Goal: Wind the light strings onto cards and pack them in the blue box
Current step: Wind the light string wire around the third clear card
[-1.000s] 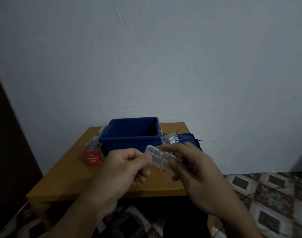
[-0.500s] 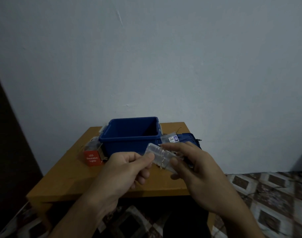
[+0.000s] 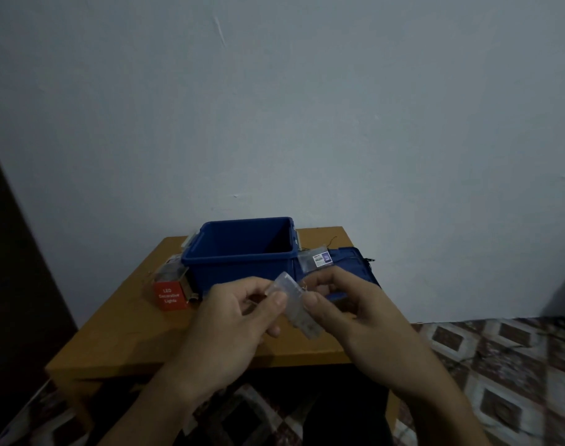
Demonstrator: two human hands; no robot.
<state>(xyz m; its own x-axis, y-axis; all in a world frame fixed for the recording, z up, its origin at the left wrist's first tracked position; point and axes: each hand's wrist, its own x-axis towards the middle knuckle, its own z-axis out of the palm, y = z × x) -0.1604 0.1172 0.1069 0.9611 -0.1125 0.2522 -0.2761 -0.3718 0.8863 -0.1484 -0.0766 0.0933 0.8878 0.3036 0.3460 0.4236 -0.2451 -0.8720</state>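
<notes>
Left hand (image 3: 239, 317) and right hand (image 3: 351, 310) pinch the clear card (image 3: 294, 296) steady for winding; blue box (image 3: 242, 268) open at twelve o'clock.

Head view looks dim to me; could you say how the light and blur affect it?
Head view: dim, even light with no glare; the left hand and right hand are slightly soft; the card pinched between them is hazy, with the detail on it lost; the red box label is readable.

We see the clear plastic card (image 3: 294, 303) tilted, held up just in front of the blue box (image 3: 236, 271), which stands open and upright behind it.
</notes>
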